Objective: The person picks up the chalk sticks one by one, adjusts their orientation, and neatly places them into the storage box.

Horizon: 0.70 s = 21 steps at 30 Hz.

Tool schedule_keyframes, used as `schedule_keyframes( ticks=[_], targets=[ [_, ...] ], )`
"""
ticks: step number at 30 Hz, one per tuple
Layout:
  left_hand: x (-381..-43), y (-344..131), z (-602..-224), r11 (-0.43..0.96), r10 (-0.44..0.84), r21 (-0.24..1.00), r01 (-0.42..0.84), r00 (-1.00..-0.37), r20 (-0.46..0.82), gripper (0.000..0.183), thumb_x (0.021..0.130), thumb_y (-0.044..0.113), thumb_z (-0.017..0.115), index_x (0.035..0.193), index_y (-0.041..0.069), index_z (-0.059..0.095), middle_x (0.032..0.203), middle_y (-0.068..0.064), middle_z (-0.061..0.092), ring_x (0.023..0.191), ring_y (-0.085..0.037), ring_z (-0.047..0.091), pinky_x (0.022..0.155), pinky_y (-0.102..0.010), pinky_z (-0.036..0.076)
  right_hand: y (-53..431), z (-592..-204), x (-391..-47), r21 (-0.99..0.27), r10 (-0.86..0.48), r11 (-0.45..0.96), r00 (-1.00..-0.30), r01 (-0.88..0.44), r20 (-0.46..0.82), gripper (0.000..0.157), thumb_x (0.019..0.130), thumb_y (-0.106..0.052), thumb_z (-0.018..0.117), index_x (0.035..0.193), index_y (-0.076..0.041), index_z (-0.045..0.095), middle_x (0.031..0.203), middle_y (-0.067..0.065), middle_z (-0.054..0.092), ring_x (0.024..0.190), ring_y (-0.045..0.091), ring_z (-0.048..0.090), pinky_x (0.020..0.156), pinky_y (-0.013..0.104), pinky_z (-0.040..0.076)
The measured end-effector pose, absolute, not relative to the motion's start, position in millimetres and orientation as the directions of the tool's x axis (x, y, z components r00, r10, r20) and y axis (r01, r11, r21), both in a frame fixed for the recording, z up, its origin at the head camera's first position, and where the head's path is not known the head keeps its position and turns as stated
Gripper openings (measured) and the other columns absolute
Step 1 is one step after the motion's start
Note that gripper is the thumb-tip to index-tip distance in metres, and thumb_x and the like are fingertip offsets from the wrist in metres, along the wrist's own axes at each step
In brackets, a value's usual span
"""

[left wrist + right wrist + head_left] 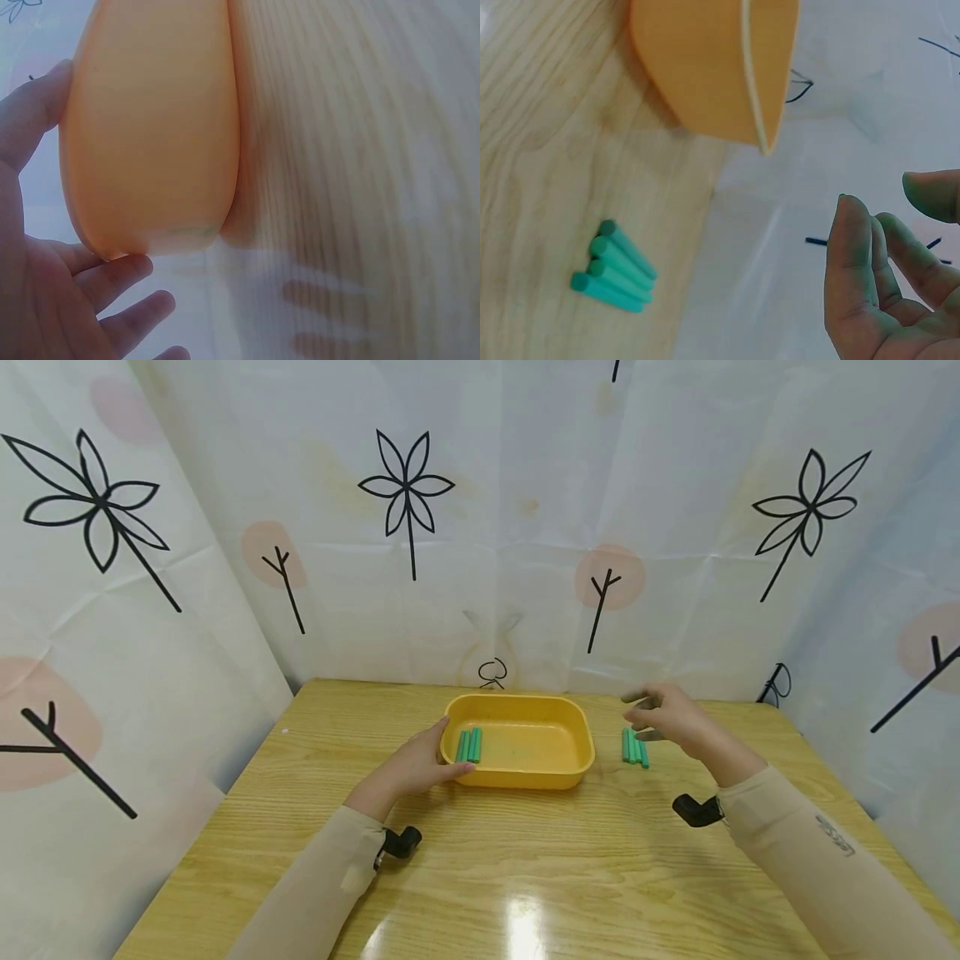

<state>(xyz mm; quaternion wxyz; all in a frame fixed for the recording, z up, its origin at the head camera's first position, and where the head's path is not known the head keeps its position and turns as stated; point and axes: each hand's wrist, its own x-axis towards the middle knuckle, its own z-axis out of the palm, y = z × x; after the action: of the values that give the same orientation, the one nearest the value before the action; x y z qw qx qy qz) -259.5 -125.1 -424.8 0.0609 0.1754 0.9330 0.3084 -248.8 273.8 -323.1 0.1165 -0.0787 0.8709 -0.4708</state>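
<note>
A yellow plastic basin (525, 779) stands on the table, with a few short green sticks (469, 746) lying side by side at its left end. My left hand (420, 762) holds that end, thumb along the front rim and fingers round the far corner; the left wrist view shows the thumb and index finger against the basin wall (157, 127). To the right of the basin lie several more green sticks (634, 749) in a close row, also seen in the right wrist view (615, 270). My right hand (678, 722) hovers over them, fingers loosely bent and thumb apart, holding nothing.
The wooden table (480, 868) reaches back to a pale cloth backdrop (495, 527) printed with flowers and twigs, which also hangs at both sides. A black cord (776, 683) is at the back right corner. Black wrist cameras (697, 810) sit at both cuffs.
</note>
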Motion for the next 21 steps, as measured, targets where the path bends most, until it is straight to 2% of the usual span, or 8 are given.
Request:
schedule_keyframes(
  ticks=[4, 9, 15, 21],
  targets=[
    [-259.2, -125.7, -424.6, 0.743, 0.366, 0.604, 0.289, -0.931, -0.005, 0.112, 0.084, 0.063, 0.071, 0.160, 0.003, 0.016, 0.158, -0.020, 0.033, 0.143, -0.034, 0.036, 0.115, -0.050, 0.031, 281.9, -333.9, -249.6, -0.841, -0.224, 0.541, -0.965, -0.005, -0.138, 0.050, 0.104, -0.012, 0.055, 0.144, 0.011, 0.037, 0.130, 0.032, 0.048, 0.112, 0.045, 0.054, 0.089, 0.039, 0.056],
    [-259.6, -125.8, -425.4, 0.746, 0.364, 0.600, 0.289, -0.931, -0.004, 0.112, 0.084, 0.064, 0.070, 0.160, 0.003, 0.016, 0.158, -0.020, 0.034, 0.143, -0.035, 0.037, 0.115, -0.050, 0.031, 292.2, -348.1, -253.0, -0.842, -0.209, 0.539, -0.968, 0.004, -0.138, 0.051, 0.104, -0.013, 0.054, 0.145, 0.012, 0.036, 0.133, 0.034, 0.046, 0.116, 0.049, 0.052, 0.094, 0.046, 0.054],
    [-260.4, -126.3, -426.3, 0.745, 0.366, 0.600, 0.292, -0.931, -0.001, 0.112, 0.085, 0.064, 0.070, 0.160, 0.002, 0.015, 0.158, -0.020, 0.033, 0.143, -0.035, 0.036, 0.115, -0.050, 0.031, 303.8, -363.7, -259.2, -0.842, -0.186, 0.539, -0.970, 0.033, -0.157, 0.051, 0.104, -0.012, 0.054, 0.145, 0.012, 0.035, 0.130, 0.033, 0.048, 0.110, 0.045, 0.054, 0.093, 0.048, 0.054],
    [-260.3, -125.9, -425.8, 0.743, 0.370, 0.600, 0.295, -0.929, -0.002, 0.110, 0.086, 0.062, 0.070, 0.160, 0.003, 0.014, 0.159, -0.020, 0.032, 0.143, -0.034, 0.036, 0.116, -0.049, 0.031, 308.4, -376.0, -264.6, -0.819, -0.148, 0.569, -0.969, 0.079, -0.196, 0.053, 0.104, -0.014, 0.053, 0.146, 0.012, 0.034, 0.133, 0.035, 0.047, 0.111, 0.044, 0.055, 0.092, 0.047, 0.054]
  ],
)
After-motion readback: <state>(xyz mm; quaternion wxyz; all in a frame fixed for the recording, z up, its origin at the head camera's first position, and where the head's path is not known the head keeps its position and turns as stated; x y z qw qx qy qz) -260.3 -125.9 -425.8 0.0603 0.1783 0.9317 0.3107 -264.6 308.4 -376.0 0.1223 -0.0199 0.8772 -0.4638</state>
